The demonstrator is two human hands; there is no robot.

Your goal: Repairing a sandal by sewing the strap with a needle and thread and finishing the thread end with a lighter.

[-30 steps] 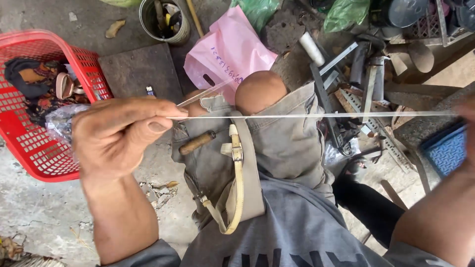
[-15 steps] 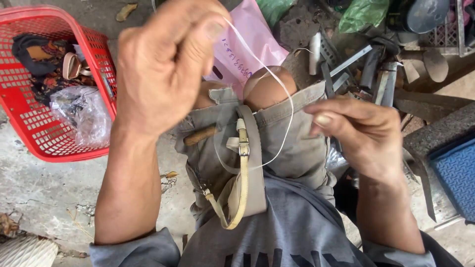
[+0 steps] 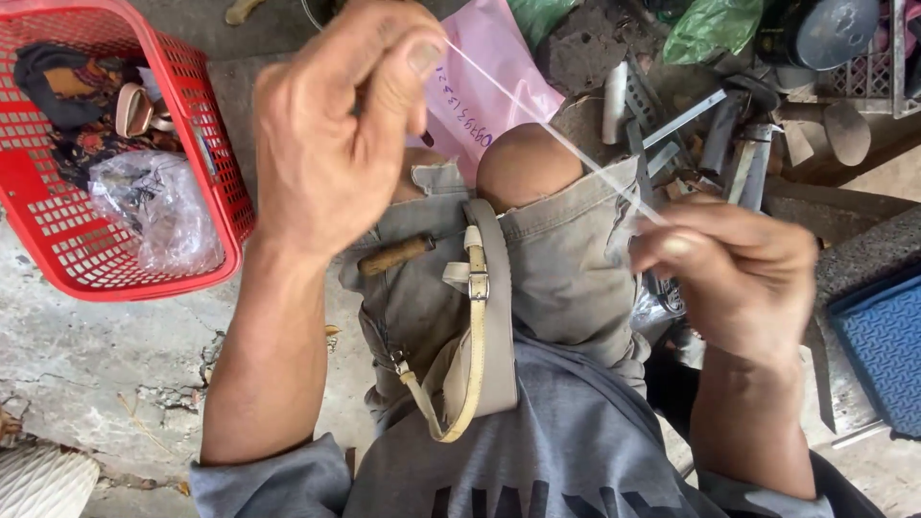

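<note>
My left hand [image 3: 331,125] is raised near the camera, thumb and fingers pinched on one end of a thin white thread [image 3: 556,139]. The thread runs down and right to my right hand [image 3: 743,273], which pinches its other end, so it is stretched taut between both hands. On my lap a beige sandal [image 3: 480,336] with a buckled strap lies across my grey shorts [image 3: 566,278]. A tool with a wooden handle [image 3: 395,255] rests on the thigh beside it.
A red plastic basket [image 3: 225,201] with cloth, a sandal and a clear bag stands at left on the concrete floor. A pink plastic bag [image 3: 489,86] lies beyond my knee. Metal tools and scrap [image 3: 700,134] are piled at upper right; a blue mat [image 3: 887,341] lies at right.
A second ago the thread was stretched wide and level. My hands then came together with the thread looped loose; now it is pulled taut on a diagonal, left hand high, right hand lower.
</note>
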